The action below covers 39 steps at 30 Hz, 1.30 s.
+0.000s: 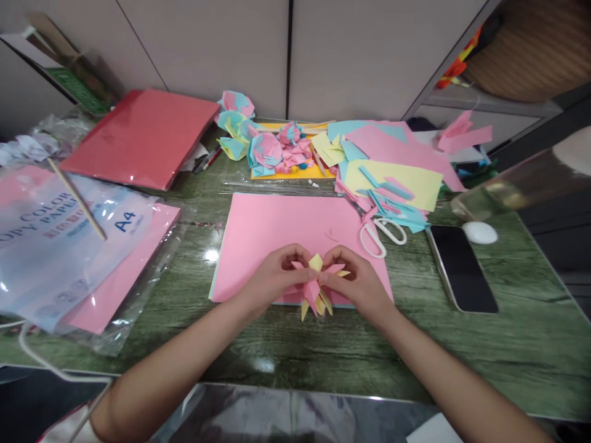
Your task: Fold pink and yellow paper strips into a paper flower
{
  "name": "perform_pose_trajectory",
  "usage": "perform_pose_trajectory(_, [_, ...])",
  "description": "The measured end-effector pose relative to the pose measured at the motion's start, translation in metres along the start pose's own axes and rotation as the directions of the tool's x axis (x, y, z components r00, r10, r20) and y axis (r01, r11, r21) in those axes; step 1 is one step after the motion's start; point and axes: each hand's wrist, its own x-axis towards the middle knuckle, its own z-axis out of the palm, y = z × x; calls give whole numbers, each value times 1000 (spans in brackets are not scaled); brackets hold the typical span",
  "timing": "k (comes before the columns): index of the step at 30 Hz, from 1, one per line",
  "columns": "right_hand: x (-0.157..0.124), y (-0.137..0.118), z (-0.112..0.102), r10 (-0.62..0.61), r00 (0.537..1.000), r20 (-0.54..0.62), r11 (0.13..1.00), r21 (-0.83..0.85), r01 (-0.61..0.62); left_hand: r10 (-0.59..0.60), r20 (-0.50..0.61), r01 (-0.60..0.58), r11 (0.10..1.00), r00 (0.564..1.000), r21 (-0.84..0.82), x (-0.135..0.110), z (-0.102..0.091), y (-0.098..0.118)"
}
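Between both hands, a folded paper flower [314, 289] with pink and yellow pointed petals is held over the near edge of a stack of pink paper [286, 227]. My left hand [281, 271] pinches its left side, thumb across the front. On the other side, my right hand [353, 277] grips it in the same way, its fingers curled behind the petals. White-handled scissors [381, 237] lie at the stack's right edge, their blades partly covered by paper scraps.
Finished paper flowers [268, 151] and coloured offcuts [392, 181] sit along the back. A phone [463, 267], a white mouse [480, 232] and a clear bottle [512, 184] stand at right. At left are a red pad [143, 135] and a plastic paper packet [69, 246] with a stick [78, 200].
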Motion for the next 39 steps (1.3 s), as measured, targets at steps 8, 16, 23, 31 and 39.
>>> perform_pose_trajectory(8, [0, 3, 2, -48, 999, 2, 996, -79, 48, 55, 18, -56, 994, 998, 90, 0, 0, 0])
perform_pose_trajectory(16, [-5, -2, 4, -82, 988, -132, 922, -387, 25, 174, 29, -175, 945, 984, 276, 4, -4, -2])
perform_pose_trajectory(23, [0, 3, -3, -17, 999, -47, 953, -304, 1, 107, 109, -138, 932, 988, 336, 8, -10, 2])
perform_pose_trajectory(31, [2, -1, -9, 90, 978, 187, 991, -114, -69, -77, 272, -6, 957, 959, 291, 4, -13, 8])
perform_pose_trajectory(39, [2, -4, -11, 70, 967, 243, 977, -212, -17, -67, 194, -19, 913, 979, 408, 3, -12, 8])
